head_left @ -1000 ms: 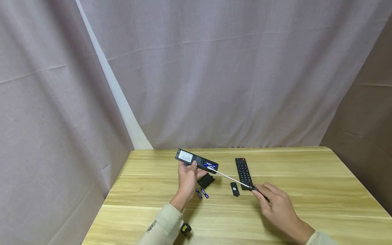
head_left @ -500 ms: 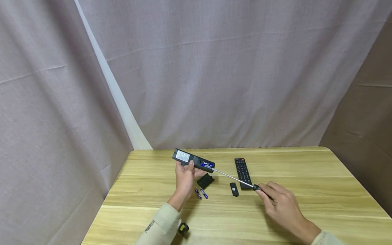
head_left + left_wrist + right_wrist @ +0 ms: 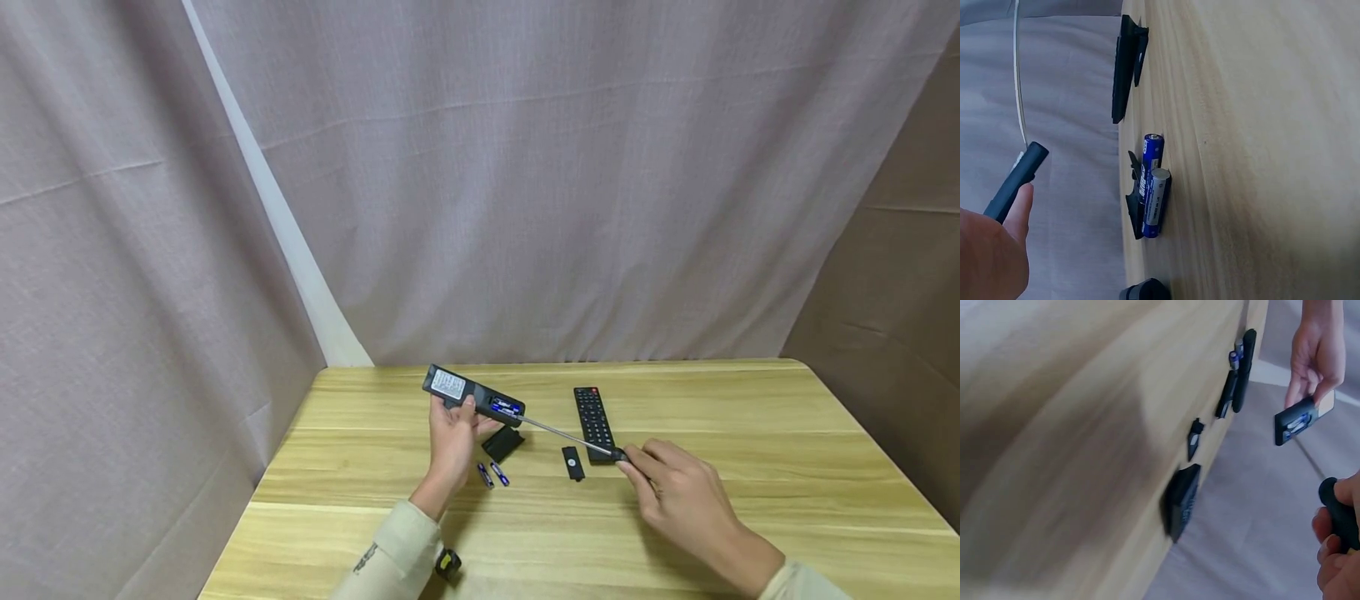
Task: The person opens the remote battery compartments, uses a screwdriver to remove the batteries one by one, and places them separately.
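The left hand grips an open-backed remote over the far left of the tabletop while the right hand aims a screwdriver, held firmly, at its batteries; a slip could flick one loose.

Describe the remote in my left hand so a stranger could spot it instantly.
Above the wooden table, find the left hand. It holds a black remote. Unlike the buttons-up remote lying nearby, this one shows a white label and exposed blue batteries inside.
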A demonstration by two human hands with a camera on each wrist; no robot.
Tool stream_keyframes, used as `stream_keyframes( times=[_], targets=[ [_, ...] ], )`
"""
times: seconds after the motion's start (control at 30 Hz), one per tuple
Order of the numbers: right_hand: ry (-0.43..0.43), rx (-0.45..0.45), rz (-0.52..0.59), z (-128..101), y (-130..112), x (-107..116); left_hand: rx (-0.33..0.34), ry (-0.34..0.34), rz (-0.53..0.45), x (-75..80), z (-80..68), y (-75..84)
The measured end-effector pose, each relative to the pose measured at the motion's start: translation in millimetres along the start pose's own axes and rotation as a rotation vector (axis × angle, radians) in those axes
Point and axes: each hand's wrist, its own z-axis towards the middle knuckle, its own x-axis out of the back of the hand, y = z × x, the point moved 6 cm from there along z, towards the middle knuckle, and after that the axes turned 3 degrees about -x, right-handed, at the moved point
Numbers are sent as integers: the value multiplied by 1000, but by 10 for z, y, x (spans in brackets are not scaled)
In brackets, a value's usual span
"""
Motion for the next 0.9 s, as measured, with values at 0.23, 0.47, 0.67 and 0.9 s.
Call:
stream_keyframes(
  times=[0.23, 0.47, 0.67, 0.9],
  targets=[
    [-10, 72, -68, 113, -148, 8, -36, -16, 62, -21, -37, 19],
    [-34, 66, -60, 124, -179, -36, -53, -22, 78, -37, -48, 51],
    [-11, 22, -13, 42, -92, -53, -55, -13, 7, -5, -8, 63],
    [11, -10, 75, -48, 5, -57, -34, -9, -43, 12, -3, 50]
  ],
)
